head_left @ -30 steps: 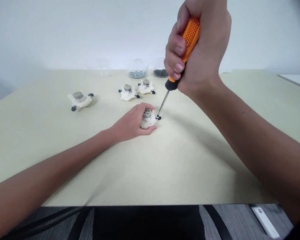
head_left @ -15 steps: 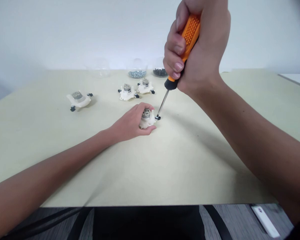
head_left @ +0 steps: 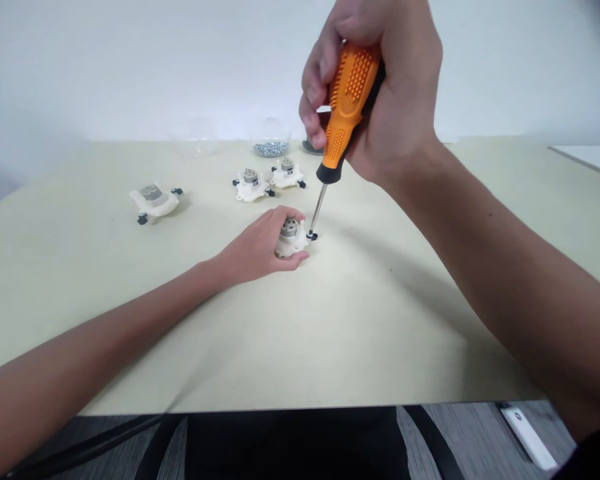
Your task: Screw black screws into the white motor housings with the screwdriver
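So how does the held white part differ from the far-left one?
The held part is gripped, with the screwdriver at its black piece; the far-left part lies untouched on the table. The held part shows one black piece, the far-left part two. Both are white with a grey motor.

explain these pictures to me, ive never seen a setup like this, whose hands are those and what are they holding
There is no machine: you see a person's own bare hands, through a single camera worn on their head, looking forward and down. The left hand grips a white part on the table. The right hand holds an orange screwdriver, its tip at a small black piece on that part. Three similar parts lie farther back; behind them stands a clear bowl of small silvery pieces.
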Demonstrator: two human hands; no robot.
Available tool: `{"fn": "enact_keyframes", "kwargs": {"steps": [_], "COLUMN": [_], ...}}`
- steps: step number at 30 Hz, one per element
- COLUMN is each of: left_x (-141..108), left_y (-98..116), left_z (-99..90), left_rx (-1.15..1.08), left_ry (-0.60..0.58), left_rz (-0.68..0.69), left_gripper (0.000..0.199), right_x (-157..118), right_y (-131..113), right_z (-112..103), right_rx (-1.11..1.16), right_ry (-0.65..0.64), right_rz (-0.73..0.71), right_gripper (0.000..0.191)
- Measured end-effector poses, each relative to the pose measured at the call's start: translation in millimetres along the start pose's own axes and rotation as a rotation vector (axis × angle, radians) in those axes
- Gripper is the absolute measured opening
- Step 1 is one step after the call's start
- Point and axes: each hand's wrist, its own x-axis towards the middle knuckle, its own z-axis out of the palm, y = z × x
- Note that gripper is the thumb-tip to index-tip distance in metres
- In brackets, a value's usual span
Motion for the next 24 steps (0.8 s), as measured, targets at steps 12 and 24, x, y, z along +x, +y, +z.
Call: {"fn": "enact_keyframes", "kwargs": {"steps": [12,24], "left_x": [1,1], "left_y": [-1,-1], "left_z": [-0.4,-0.4], "left_rx": [-0.039,-0.032], "left_ry": [-0.027,-0.023], "left_rz": [0.014,-0.030], "left_gripper": [0.050,0.053], "right_x": [43,64], "right_y": [-43,-48], "right_z": [-73,-97], "right_rx": [-1.262,-1.551], "right_ry": [-0.603,-0.726], "right_rz": [-0.156,0.018], "right_gripper": [0.046,0.071]}}
